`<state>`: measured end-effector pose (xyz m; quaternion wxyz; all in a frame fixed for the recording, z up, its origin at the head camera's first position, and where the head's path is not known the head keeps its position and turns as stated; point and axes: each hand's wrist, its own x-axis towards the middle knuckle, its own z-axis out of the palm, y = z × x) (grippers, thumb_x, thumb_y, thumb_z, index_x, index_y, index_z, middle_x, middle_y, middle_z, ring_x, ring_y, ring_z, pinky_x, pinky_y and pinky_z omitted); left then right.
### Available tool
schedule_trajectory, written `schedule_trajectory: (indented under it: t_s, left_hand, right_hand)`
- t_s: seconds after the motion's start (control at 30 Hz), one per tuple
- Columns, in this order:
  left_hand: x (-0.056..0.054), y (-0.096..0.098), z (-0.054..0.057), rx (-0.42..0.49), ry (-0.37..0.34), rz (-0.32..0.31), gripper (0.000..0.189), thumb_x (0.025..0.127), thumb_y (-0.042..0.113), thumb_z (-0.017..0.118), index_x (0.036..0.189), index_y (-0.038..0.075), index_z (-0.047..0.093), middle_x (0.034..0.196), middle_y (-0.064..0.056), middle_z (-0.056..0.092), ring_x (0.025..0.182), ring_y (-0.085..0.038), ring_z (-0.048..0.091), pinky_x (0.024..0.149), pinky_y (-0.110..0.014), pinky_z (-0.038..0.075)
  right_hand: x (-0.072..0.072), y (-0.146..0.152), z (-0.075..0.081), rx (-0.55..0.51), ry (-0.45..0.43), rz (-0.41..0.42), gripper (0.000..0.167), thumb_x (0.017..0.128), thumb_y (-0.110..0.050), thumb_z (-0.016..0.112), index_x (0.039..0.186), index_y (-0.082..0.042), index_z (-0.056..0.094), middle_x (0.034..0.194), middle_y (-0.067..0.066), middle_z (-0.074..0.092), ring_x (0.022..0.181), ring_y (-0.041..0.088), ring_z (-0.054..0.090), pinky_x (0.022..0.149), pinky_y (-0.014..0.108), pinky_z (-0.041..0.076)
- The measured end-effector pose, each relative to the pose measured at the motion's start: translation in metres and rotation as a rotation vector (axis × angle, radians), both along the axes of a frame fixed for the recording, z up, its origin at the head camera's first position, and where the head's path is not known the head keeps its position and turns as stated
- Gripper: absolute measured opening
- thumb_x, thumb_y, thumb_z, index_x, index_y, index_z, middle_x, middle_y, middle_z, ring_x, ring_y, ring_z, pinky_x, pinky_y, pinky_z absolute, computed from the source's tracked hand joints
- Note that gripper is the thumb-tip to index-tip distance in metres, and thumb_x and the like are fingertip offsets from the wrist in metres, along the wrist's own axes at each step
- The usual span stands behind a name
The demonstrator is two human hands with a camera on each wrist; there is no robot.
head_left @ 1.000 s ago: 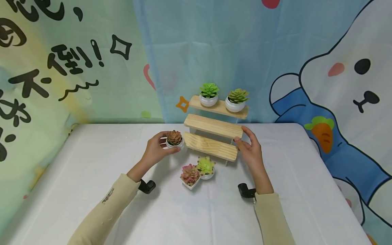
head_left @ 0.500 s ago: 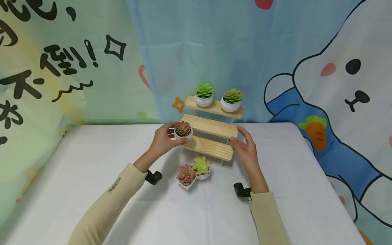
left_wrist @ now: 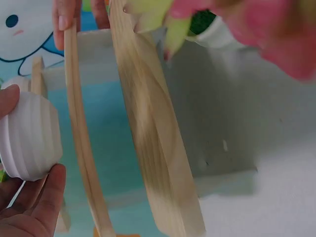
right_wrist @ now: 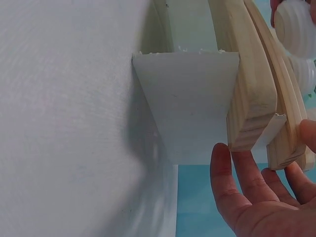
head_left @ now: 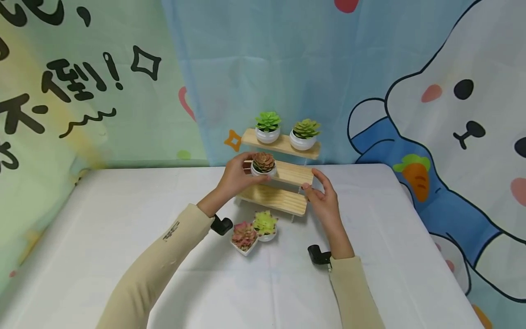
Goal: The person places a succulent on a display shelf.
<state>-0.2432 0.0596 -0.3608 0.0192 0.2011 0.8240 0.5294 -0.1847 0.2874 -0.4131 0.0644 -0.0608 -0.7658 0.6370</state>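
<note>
In the head view my left hand (head_left: 235, 179) grips a brown artificial succulent (head_left: 263, 162) in a round white pot, over the middle board of a three-tier wooden display stand (head_left: 271, 197). The left wrist view shows that ribbed pot (left_wrist: 32, 138) between thumb and fingers, beside the middle board's edge (left_wrist: 84, 143). My right hand (head_left: 327, 205) holds the right end of the middle board. In the right wrist view its thumb lies on top and its fingers (right_wrist: 253, 177) reach underneath, beside the bottom board (right_wrist: 254, 98).
Two green succulents, one bright (head_left: 268, 128) and one darker (head_left: 305, 135), stand in white pots on the top board. In front of the stand, a pink succulent (head_left: 244, 237) in an angular pot touches a yellow-green one (head_left: 265, 224). A printed cloth backdrop (head_left: 230, 59) hangs behind the table.
My left hand has carried the brown succulent rightward and up, from beside the stand to over the middle board. My right hand keeps its hold on the board's end. The head view has shifted slightly.
</note>
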Motion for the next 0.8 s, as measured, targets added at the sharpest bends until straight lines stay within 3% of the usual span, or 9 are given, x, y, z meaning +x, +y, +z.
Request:
schedule_trajectory:
  t_s: [0.1,0.17,0.3,0.4,0.6,0.8]
  left_hand:
    - [-0.002,0.009,0.0,-0.005,-0.005,-0.018,0.067,0.08,0.015,0.082,0.136,-0.002,0.051,0.13,-0.021,0.056,0.113,-0.035,0.061,0.093,-0.038,0.053]
    - [-0.004,0.015,-0.001,-0.004,-0.015,-0.029,0.066,0.08,0.016,0.082,0.136,-0.001,0.052,0.129,-0.02,0.056,0.113,-0.034,0.061,0.093,-0.037,0.053]
    - [-0.007,0.023,-0.001,-0.009,-0.026,-0.049,0.065,0.081,0.017,0.082,0.136,0.0,0.052,0.13,-0.019,0.057,0.113,-0.033,0.061,0.093,-0.037,0.053]
    - [-0.008,0.026,0.0,-0.02,-0.008,-0.065,0.064,0.081,0.017,0.081,0.136,0.0,0.053,0.129,-0.018,0.058,0.112,-0.033,0.062,0.092,-0.038,0.053]
    - [-0.012,0.04,0.005,-0.052,0.012,-0.101,0.063,0.082,0.018,0.081,0.135,0.001,0.053,0.127,-0.017,0.06,0.11,-0.029,0.062,0.09,-0.034,0.054]
    - [-0.013,0.054,0.009,-0.097,0.012,-0.104,0.064,0.082,0.018,0.081,0.135,-0.002,0.052,0.127,-0.018,0.06,0.111,-0.029,0.062,0.086,-0.032,0.054]
  right_hand:
    - [0.001,0.0,0.001,-0.009,-0.004,-0.001,0.057,0.101,-0.022,0.054,0.153,-0.017,0.032,0.158,0.0,0.028,0.117,0.025,0.057,0.09,0.027,0.046]
    - [0.001,0.001,0.002,-0.014,-0.001,-0.002,0.057,0.101,-0.022,0.055,0.153,-0.016,0.032,0.158,0.0,0.028,0.116,0.024,0.058,0.091,0.028,0.046]
    - [0.0,0.001,0.0,-0.01,0.004,0.003,0.056,0.101,-0.02,0.055,0.152,-0.014,0.033,0.158,0.002,0.029,0.112,0.02,0.06,0.086,0.021,0.046]
    - [-0.002,-0.001,0.001,0.002,0.004,0.004,0.056,0.101,-0.019,0.055,0.152,-0.013,0.034,0.158,0.004,0.029,0.115,0.026,0.06,0.085,0.019,0.046]
    - [-0.001,-0.001,0.003,0.003,-0.01,-0.007,0.056,0.101,-0.019,0.055,0.152,-0.013,0.033,0.158,0.005,0.028,0.12,0.033,0.057,0.093,0.034,0.047]
    - [0.001,0.001,0.003,0.014,-0.003,-0.015,0.056,0.101,-0.02,0.056,0.152,-0.012,0.034,0.158,0.005,0.03,0.116,0.03,0.059,0.084,0.022,0.047]
